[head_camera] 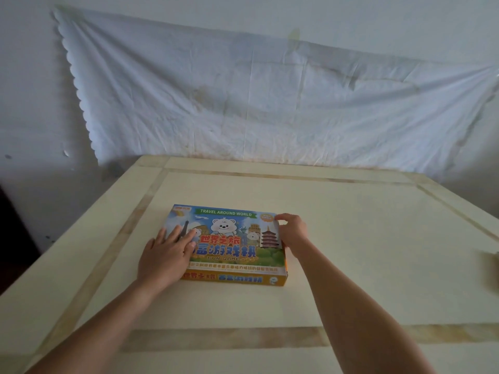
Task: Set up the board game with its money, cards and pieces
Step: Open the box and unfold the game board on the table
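A closed board game box (229, 238) lies flat on the cream table (351, 238), a little left of centre. Its lid shows cartoon bears, landmarks and the words "TRAVEL AROUND WORLD"; its front side is orange. My left hand (167, 255) rests flat on the lid's left part, fingers straight and spread. My right hand (293, 230) grips the box's right edge near the far right corner, fingers curled over the rim. The box's contents are hidden.
A wrinkled white cloth (270, 98) hangs on the wall behind the table. Tan strips (224, 338) frame the tabletop. A blurred brownish object (492, 268) shows at the right edge of view. The table's left edge drops to a dark floor.
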Action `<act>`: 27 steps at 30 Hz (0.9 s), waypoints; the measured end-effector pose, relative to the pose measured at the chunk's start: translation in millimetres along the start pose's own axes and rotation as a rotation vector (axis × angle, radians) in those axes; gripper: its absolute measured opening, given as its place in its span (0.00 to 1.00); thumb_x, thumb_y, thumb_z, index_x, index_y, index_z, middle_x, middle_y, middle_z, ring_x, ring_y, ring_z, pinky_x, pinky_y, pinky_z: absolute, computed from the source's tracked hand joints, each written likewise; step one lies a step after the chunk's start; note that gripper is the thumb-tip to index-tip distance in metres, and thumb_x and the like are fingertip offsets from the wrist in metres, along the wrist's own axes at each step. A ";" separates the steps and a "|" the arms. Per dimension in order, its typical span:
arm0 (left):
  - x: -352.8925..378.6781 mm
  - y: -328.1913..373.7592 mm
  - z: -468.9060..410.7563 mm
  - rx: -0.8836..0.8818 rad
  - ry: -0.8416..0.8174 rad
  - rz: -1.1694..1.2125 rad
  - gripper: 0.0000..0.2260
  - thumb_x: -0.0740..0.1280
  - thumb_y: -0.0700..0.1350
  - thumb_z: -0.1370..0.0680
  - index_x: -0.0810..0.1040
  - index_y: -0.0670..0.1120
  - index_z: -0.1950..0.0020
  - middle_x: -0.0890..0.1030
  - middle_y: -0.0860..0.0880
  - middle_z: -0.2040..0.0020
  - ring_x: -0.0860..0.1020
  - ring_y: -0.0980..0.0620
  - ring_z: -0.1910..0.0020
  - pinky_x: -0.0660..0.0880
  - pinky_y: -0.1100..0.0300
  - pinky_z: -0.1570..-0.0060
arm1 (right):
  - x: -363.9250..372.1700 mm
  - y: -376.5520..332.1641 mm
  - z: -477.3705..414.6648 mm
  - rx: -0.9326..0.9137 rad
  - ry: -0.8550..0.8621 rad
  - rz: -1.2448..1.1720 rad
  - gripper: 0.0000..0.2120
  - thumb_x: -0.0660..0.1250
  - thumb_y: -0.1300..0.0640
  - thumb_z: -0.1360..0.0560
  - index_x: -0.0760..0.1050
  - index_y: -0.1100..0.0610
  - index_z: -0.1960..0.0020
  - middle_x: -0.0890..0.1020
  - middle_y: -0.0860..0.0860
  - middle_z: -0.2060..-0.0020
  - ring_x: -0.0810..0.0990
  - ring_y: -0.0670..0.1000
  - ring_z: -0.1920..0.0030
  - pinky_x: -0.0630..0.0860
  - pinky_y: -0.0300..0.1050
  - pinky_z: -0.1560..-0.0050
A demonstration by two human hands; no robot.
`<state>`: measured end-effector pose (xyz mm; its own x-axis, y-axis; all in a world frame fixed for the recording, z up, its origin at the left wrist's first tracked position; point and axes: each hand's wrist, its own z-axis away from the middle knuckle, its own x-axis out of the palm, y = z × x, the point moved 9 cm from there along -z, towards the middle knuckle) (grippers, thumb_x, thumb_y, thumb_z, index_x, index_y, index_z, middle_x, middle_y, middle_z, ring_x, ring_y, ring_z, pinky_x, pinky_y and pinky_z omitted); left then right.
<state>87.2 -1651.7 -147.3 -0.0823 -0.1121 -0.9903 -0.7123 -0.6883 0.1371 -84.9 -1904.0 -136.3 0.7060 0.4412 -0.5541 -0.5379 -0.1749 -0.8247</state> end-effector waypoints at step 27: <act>0.8 -0.7 1.0 -0.004 0.008 0.005 0.22 0.41 0.57 0.18 0.48 0.60 0.22 0.50 0.52 0.21 0.48 0.45 0.22 0.51 0.48 0.26 | -9.1 -2.5 13.6 0.035 -0.280 0.091 0.15 0.61 0.65 0.27 0.82 0.55 0.47 0.80 0.53 0.68 0.71 0.48 0.73 0.66 0.37 0.76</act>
<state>87.0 -1650.6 -148.3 -0.0802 -0.1211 -0.9894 -0.7092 -0.6905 0.1421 -96.2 -1895.6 -127.7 0.5018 0.6515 -0.5689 -0.6126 -0.1966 -0.7655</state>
